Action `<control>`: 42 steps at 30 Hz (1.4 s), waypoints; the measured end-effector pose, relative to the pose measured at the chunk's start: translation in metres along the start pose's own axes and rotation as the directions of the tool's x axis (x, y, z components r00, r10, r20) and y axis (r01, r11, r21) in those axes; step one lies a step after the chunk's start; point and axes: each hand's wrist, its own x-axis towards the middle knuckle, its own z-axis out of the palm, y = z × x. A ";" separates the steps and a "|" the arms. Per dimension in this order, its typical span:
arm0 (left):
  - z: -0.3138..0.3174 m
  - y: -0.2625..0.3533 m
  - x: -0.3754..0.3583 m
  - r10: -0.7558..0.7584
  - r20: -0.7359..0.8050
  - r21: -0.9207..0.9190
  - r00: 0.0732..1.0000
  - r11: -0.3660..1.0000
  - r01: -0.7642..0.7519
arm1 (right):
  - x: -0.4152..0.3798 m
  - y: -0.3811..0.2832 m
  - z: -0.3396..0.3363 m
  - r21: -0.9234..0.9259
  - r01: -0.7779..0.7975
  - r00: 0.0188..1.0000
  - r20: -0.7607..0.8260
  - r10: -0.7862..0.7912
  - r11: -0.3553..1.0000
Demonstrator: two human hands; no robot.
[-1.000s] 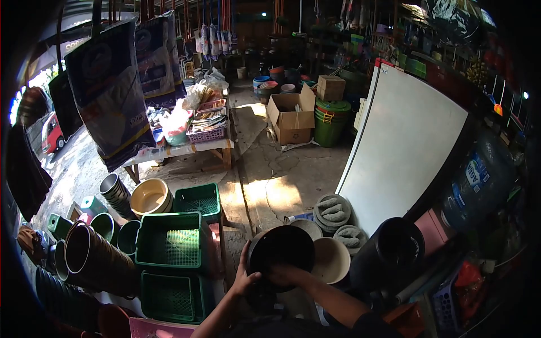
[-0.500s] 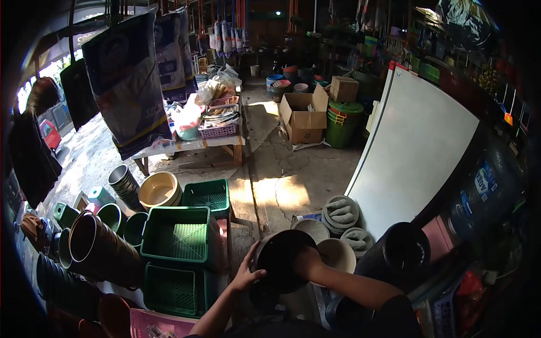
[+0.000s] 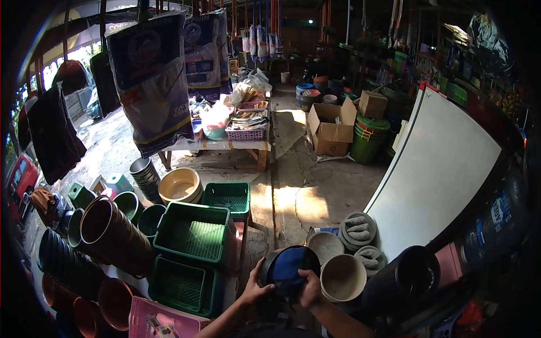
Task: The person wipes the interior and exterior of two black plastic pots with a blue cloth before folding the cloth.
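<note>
My left hand (image 3: 257,286) grips the left side of a round black pot (image 3: 268,265), thumb toward me and fingers along its outer wall. My right hand (image 3: 310,289) is closed at the pot's right side, on a blue cloth (image 3: 294,265) that lies across the pot's dark round face. The right fingertips are partly hidden behind the cloth. Just right of my hands stands a cream pot (image 3: 342,278), and beyond it a grey pot (image 3: 325,248).
Green plastic baskets (image 3: 191,232) and stacked pots (image 3: 112,231) stand at the left. Grey coiled pieces (image 3: 358,230) lie by a leaning white panel (image 3: 439,174). Farther back are an open cardboard box (image 3: 331,129), a green lidded bin (image 3: 369,138) and a goods table (image 3: 248,143).
My right hand has come out of the black pot to its right edge, and the blue cloth now shows there. The pot is tilted differently. My view has shifted left and up.
</note>
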 end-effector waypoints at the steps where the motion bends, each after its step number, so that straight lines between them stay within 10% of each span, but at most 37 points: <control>1: 0.000 0.001 0.000 -0.017 -0.004 -0.048 1.000 0.999 0.017 | 0.006 0.004 -0.008 -0.023 0.054 0.998 0.016 -0.054 0.998; 6: -0.017 0.002 0.005 -0.020 -0.012 -0.049 1.000 0.999 0.019 | 0.029 0.042 -0.074 -0.276 0.025 1.000 0.007 -0.024 0.961; 8: -0.027 0.012 0.009 0.023 -0.023 -0.059 0.999 0.998 -0.025 | 0.027 0.035 -0.078 -0.647 0.063 0.998 0.059 -0.033 0.760; 11: -0.036 0.027 0.010 -0.014 -0.022 -0.133 1.000 0.991 0.011 | 0.011 -0.001 -0.038 -0.915 0.337 0.942 0.324 0.091 -0.221; 12: -0.037 0.031 0.010 -0.015 -0.027 -0.132 1.000 0.991 0.012 | 0.010 -0.006 -0.048 -0.915 0.339 0.941 0.326 0.095 -0.220; 14: -0.036 0.040 0.009 -0.022 0.019 -0.170 1.000 0.985 0.025 | 0.000 -0.022 -0.037 -0.449 0.187 0.922 0.386 -0.001 -0.874; 17: -0.031 0.054 0.008 -0.058 0.055 -0.128 0.997 0.990 0.065 | 0.000 -0.060 -0.025 -0.272 0.049 0.934 0.354 -0.053 -0.961; 24: -0.030 0.044 0.008 -0.044 -0.051 -0.249 0.998 0.968 0.030 | 0.002 -0.049 -0.016 -0.302 0.100 0.916 0.399 -0.030 -0.948; 28: -0.025 0.021 -0.004 -0.024 -0.214 -0.071 0.977 0.997 0.009 | 0.011 0.005 -0.038 -0.753 0.303 0.940 0.338 0.052 -0.584; 30: -0.013 0.025 -0.015 -0.080 -0.225 -0.035 0.971 0.997 0.074 | 0.001 0.014 -0.011 -0.963 -0.089 0.965 -0.020 0.263 0.253; 31: -0.014 0.008 -0.016 -0.027 -0.208 -0.044 0.978 0.999 0.018 | 0.006 0.021 -0.011 -0.963 -0.088 0.965 -0.019 0.263 0.255; 33: -0.012 -0.005 -0.020 0.001 -0.169 -0.068 0.986 0.998 -0.013 | 0.019 0.034 -0.018 -0.405 -0.129 0.975 -0.220 0.040 0.905; 34: -0.010 -0.010 -0.023 0.032 -0.129 -0.098 0.991 0.994 -0.044 | 0.022 0.025 -0.017 -0.193 -0.087 0.981 -0.187 0.050 0.977; 40: -0.003 0.001 -0.038 -0.004 -0.140 -0.015 0.990 1.000 0.002 | 0.011 -0.038 0.001 0.072 0.315 0.937 -0.182 -0.298 0.946; 42: -0.004 -0.005 -0.039 -0.026 -0.244 -0.260 0.969 0.965 -0.040 | -0.010 -0.050 0.012 0.143 0.535 0.845 -0.109 -0.524 0.833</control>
